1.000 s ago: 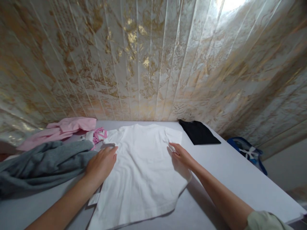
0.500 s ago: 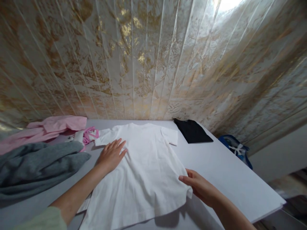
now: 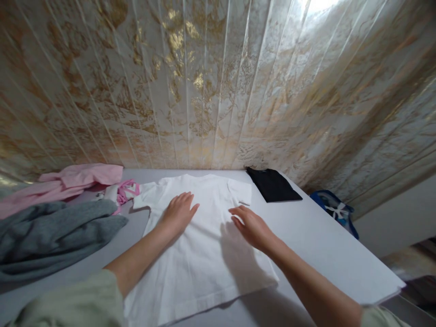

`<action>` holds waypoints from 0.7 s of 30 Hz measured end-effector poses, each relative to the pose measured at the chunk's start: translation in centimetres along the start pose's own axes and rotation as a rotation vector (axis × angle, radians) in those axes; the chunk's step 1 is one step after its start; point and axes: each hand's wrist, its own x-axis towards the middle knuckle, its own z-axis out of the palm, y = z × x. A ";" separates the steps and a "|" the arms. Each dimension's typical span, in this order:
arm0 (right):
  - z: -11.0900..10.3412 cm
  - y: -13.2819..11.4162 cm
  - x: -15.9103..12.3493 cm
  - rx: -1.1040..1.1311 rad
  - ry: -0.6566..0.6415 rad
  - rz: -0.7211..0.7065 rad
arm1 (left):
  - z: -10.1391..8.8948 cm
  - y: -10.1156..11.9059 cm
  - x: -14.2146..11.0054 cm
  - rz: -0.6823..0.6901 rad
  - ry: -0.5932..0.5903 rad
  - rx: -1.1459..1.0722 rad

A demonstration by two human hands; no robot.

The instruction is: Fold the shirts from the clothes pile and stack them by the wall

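A white T-shirt [image 3: 204, 259] lies spread on the white table, its collar toward the far wall and its hem toward me. My left hand [image 3: 179, 213] rests on the upper left of the shirt, fingers stretched out and holding nothing. Above the shirt's right side, near the right sleeve, is my right hand [image 3: 250, 225]. Its fingers are apart with nothing between them, and it casts a shadow on the cloth. Whether its fingertips touch the fabric I cannot tell.
At the left lie a grey garment [image 3: 57, 236], a pink garment [image 3: 81, 177] and a small white-and-pink cloth [image 3: 126, 193]. A folded black garment [image 3: 274, 186] sits at the back right. Beyond the right edge of the table [image 3: 334, 254] is a blue-edged bag [image 3: 335, 211]. A patterned curtain [image 3: 211, 91] hangs behind.
My right hand has let go of the shirt's lower right edge and moved up and inward. My left hand has slid right across the shirt. The hem now lies flatter.
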 end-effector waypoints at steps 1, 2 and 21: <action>1.2 -1.5 1.7 -0.017 -0.038 -0.090 | 0.8 0.6 0.0 0.013 -0.020 -0.007; 2.5 -2.8 3.3 -0.036 -0.066 -0.146 | 1.6 1.1 0.0 0.026 -0.022 -0.009; 9.3 -2.4 17.1 -0.135 -0.096 -0.031 | 1.7 -5.4 1.9 -0.174 -0.043 0.073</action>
